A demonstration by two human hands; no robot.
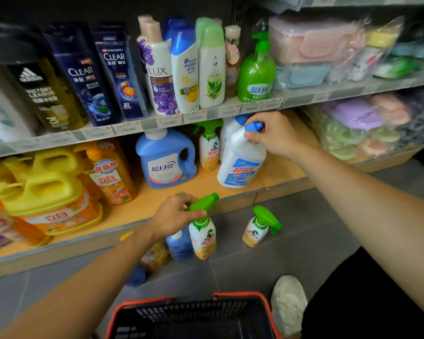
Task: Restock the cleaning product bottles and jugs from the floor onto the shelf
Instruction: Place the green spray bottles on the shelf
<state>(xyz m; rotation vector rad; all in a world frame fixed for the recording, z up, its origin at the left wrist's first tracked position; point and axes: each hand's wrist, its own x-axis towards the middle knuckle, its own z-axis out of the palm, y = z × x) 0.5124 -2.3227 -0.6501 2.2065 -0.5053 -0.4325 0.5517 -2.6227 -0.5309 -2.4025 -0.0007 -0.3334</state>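
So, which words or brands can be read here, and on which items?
"adidas", "VICTORY LEAGUE": black bottle
"CLEAR": two dark blue bottles
"LUX": purple-flowered bottle
"蓝月亮": green pump bottle, blue jug
"立白": yellow jug
"超威": white bottle in right hand
Too blurred: price tags, spray bottle in left hand.

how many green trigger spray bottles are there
3. One spray bottle stands on the bottom shelf beside the blue detergent jug; one is gripped by the left hand; one stands on the floor right of it. Others may be hidden.
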